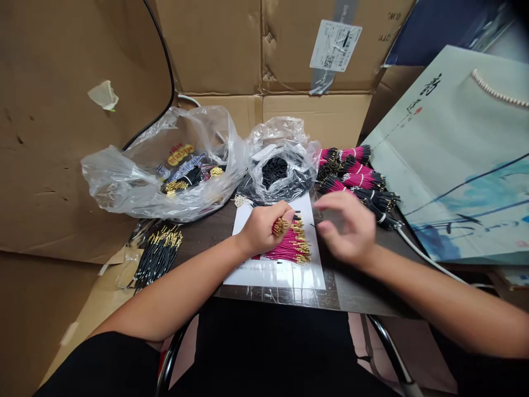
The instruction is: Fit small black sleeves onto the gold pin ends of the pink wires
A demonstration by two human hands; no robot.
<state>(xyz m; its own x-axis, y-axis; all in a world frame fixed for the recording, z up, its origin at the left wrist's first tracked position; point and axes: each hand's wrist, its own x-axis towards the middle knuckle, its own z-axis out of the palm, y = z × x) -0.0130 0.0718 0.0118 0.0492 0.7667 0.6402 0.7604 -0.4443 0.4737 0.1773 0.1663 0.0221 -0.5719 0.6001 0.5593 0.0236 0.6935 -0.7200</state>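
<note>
Inside my closed left fingers (268, 214), a gold-tipped wire bundle (280, 226) is held; my right fingers (339, 203) curve half-open, apparently empty. Just below, pink wires (281, 252) lie unbanded on white paper (316, 277). Beyond, banded bundles (360, 180) look finished.

"DRS-" begins a partly legible line on a sheet (275, 280) at the tabletop's (353, 289) front edge; "QTY" marks a carton (372, 52).
</note>
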